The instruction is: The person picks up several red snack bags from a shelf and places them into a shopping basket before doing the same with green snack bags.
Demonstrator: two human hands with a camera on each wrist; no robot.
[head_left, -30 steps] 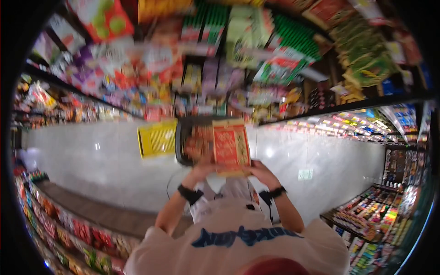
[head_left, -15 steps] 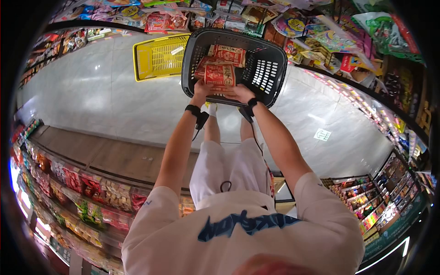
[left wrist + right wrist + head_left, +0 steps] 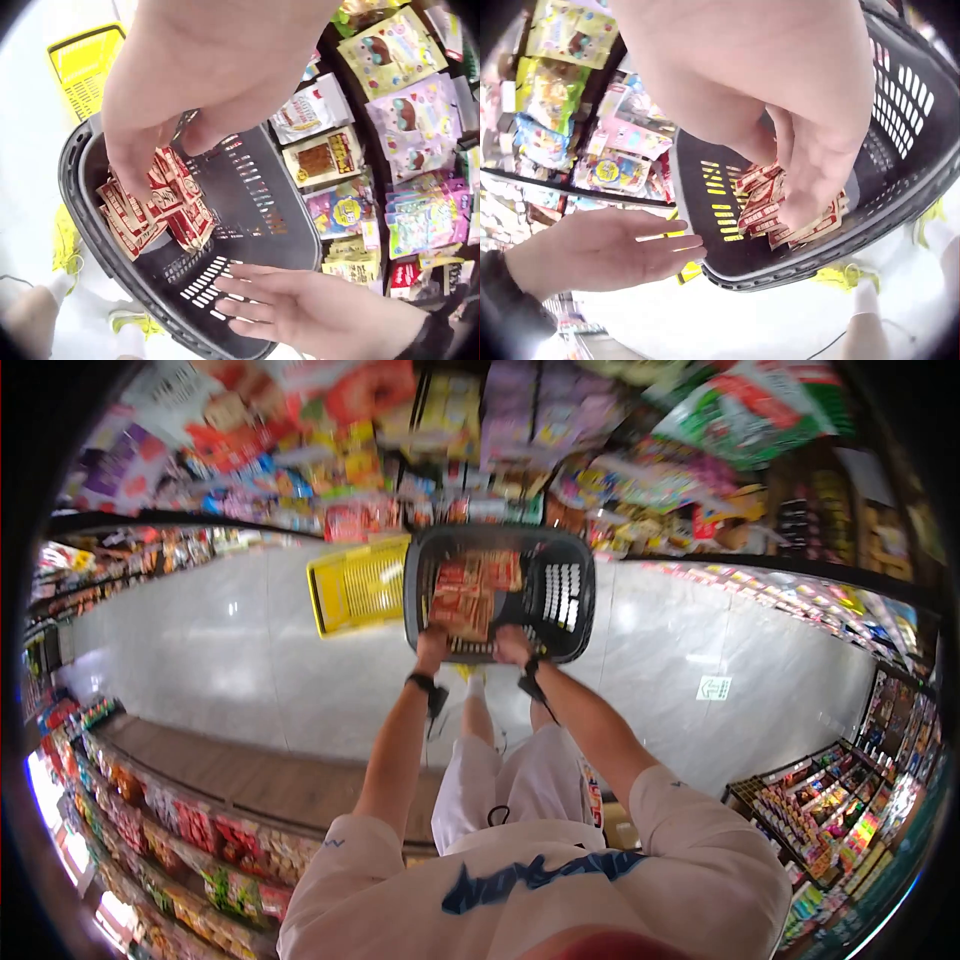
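Observation:
A dark grey shopping basket [image 3: 500, 532] stands on the floor in front of the person's feet. Several red and tan snack packets [image 3: 161, 199] lie inside it, bunched and overlapping at the left side. My left hand [image 3: 433, 648] hangs over the basket's near left part, above the packets, with nothing in its grasp. To its right, my right hand [image 3: 514, 647] is above the near rim, also holding nothing. Both hands show straight, loosely spread fingers in the opposite wrist views. Perforated slots on the basket's right side show bare between the packets and the wall.
A yellow basket [image 3: 360, 588] sits against the dark one's left side. Shelves of bagged snacks [image 3: 590, 420] rise just beyond the baskets, and more shelving [image 3: 200, 820] lies behind on the left. Pale floor [image 3: 650, 630] extends to both sides. Yellow shoes [image 3: 847, 277] stand close by the basket.
Both hands held a red and tan packet, first above the basket, then down in it. Now the hands are apart and released, and the packets lie in the basket. The head view has tilted upward.

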